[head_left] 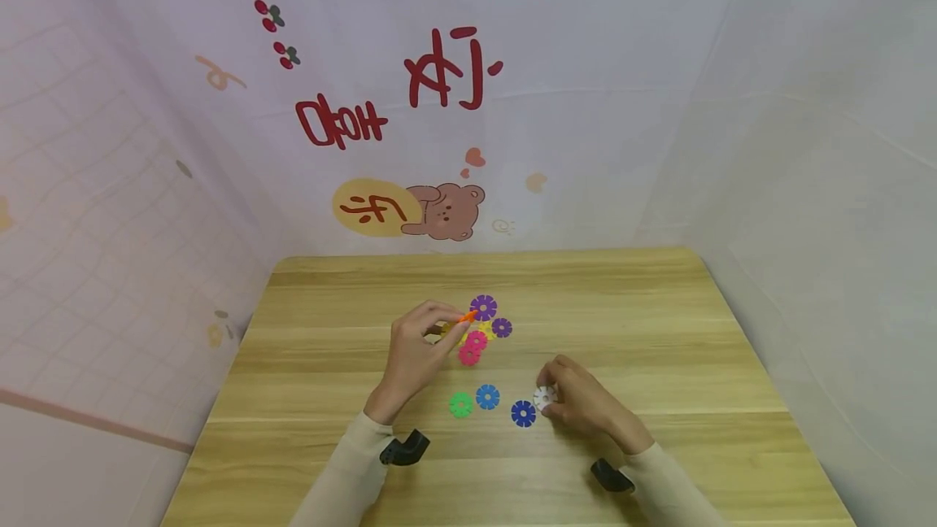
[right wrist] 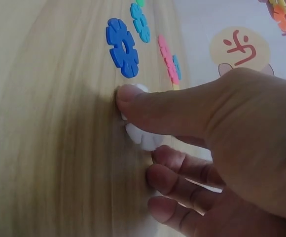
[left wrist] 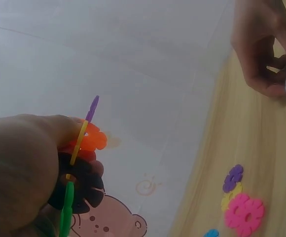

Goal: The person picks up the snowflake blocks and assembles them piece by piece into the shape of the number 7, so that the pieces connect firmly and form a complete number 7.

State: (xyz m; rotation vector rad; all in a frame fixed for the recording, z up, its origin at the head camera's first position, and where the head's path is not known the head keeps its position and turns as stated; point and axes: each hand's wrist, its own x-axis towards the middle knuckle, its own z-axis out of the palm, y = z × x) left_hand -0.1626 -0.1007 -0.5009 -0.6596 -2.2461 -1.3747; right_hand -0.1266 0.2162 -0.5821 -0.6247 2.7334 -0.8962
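Note:
My left hand (head_left: 420, 346) pinches a joined cluster of slotted plastic flower discs above the table. In the left wrist view the cluster shows an orange disc (left wrist: 94, 138), a black disc (left wrist: 86, 185), and purple, yellow and green ones seen edge-on. My right hand (head_left: 586, 398) grips a white flower disc (head_left: 545, 398) at the tabletop, the thumb lying over its face in the right wrist view. Just left of it is a dark blue disc (head_left: 523, 413). A light blue disc (head_left: 487, 397) and a green disc (head_left: 460, 405) lie farther left.
Pink discs (head_left: 471, 354), a small purple disc (head_left: 502, 328) and a yellow disc (head_left: 486, 331) lie grouped beyond the blue ones on the wooden table (head_left: 622, 307). A printed cloth wall (head_left: 586, 145) rises behind the far edge and along both sides.

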